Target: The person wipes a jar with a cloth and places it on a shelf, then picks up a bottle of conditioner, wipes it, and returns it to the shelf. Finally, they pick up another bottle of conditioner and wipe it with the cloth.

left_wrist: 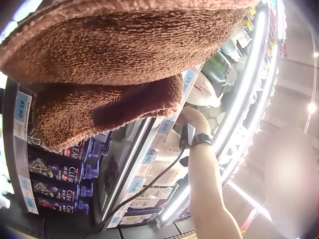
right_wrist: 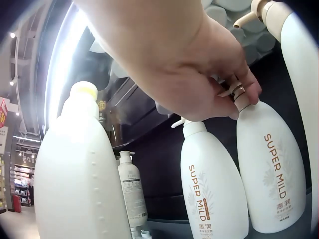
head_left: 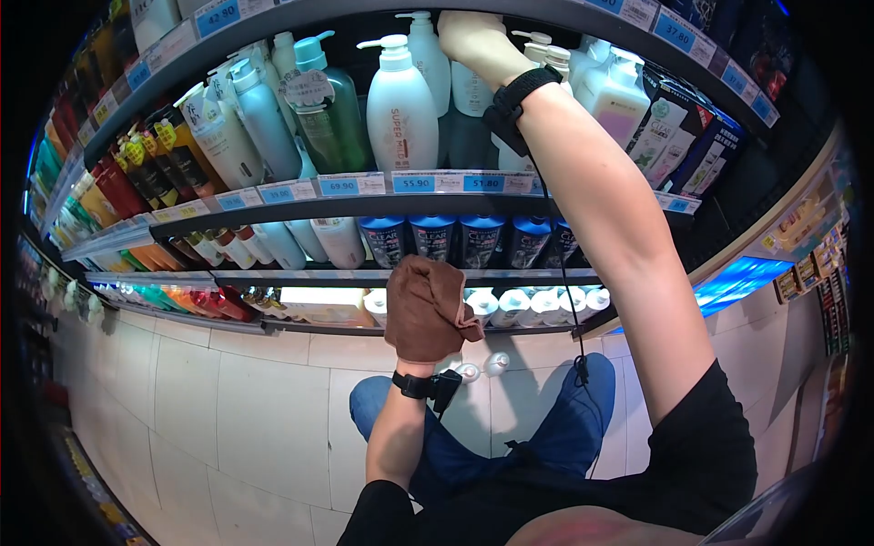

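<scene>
In the right wrist view my right hand (right_wrist: 189, 69) pinches the pump neck of a white SUPER MILD bottle (right_wrist: 271, 169), which stands upright at the back of a shelf. Another SUPER MILD pump bottle (right_wrist: 212, 184) stands just left of it. The head view has my right hand (head_left: 478, 44) reaching in past the front bottles. A brown towelling cloth (head_left: 423, 314) covers my left hand, hiding its fingers; only the wrist (head_left: 416, 368) shows below. The cloth (left_wrist: 114, 55) fills the top of the left wrist view, in front of the lower shelves.
A large white SUPER MILD pump bottle (head_left: 401, 114) and a green pump bottle (head_left: 332, 118) stand on the same shelf. Dark blue CLEAR bottles (head_left: 432, 238) line the shelf below. Two small white-topped bottles (head_left: 496, 364) are low down near my knees. A cable (head_left: 564, 273) hangs from my right wrist.
</scene>
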{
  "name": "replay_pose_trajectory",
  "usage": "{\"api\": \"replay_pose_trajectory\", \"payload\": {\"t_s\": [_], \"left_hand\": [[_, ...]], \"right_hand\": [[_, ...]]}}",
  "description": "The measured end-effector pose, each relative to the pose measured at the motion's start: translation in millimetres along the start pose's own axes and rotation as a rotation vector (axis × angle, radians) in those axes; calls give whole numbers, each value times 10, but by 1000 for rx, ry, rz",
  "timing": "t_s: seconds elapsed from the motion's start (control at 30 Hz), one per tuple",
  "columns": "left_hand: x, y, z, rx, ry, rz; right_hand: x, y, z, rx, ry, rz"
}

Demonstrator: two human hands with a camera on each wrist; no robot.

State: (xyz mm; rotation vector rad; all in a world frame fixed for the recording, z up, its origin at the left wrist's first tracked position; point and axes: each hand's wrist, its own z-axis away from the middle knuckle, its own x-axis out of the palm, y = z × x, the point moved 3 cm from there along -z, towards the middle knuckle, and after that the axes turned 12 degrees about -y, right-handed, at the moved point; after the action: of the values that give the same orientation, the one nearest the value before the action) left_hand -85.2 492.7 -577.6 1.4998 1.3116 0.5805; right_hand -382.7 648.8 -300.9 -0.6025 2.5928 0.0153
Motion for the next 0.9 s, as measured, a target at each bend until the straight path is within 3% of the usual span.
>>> {"api": "replay_pose_trajectory", "payload": {"t_s": [0.07,0.13,0.17,0.2,0.27,0.3,0.4,0.47,0.53,0.6,0.67,0.7,0.77,0.8,0.83,0.87,0.9], "left_hand": [[31,-9,4,-16,-11,35],[-57,300,-81,129,118,-157],[-69,331,-103,124,116,-155],[-74,368,-111,158,99,-217],[-59,382,-77,184,82,-278],[-37,343,-59,137,82,-208],[3,233,-56,18,156,-66],[-21,332,-96,211,97,-97],[-38,426,-104,159,93,-52],[-20,438,-97,104,83,-13],[3,422,-94,53,89,-57],[1,366,-91,47,90,-55],[15,135,-62,-96,31,359],[21,106,-63,-105,39,363],[11,125,-81,-44,12,7],[3,149,-96,15,-20,-354],[-24,270,-111,46,-3,-356]], "right_hand": [[-37,-5,29,-15,-83,-7],[-277,-291,138,-50,-296,-155],[-538,-541,169,154,-426,-215],[-402,-486,191,159,-431,-215],[-84,-372,229,-132,-291,41],[-101,-400,234,-207,-397,64],[-263,-489,334,-337,-338,242],[-466,-678,413,-265,-303,287],[-581,-779,513,-274,-204,248],[-841,-877,654,-364,-181,263],[-1176,-1069,797,-573,7,433],[-1363,-1164,863,-622,13,626],[-1581,-1278,971,-542,14,592],[-1673,-1322,983,-460,21,561],[-1722,-1319,893,-230,-265,284],[-1799,-1316,917,-205,-244,179],[-1893,-1261,945,-179,-224,74]]}}
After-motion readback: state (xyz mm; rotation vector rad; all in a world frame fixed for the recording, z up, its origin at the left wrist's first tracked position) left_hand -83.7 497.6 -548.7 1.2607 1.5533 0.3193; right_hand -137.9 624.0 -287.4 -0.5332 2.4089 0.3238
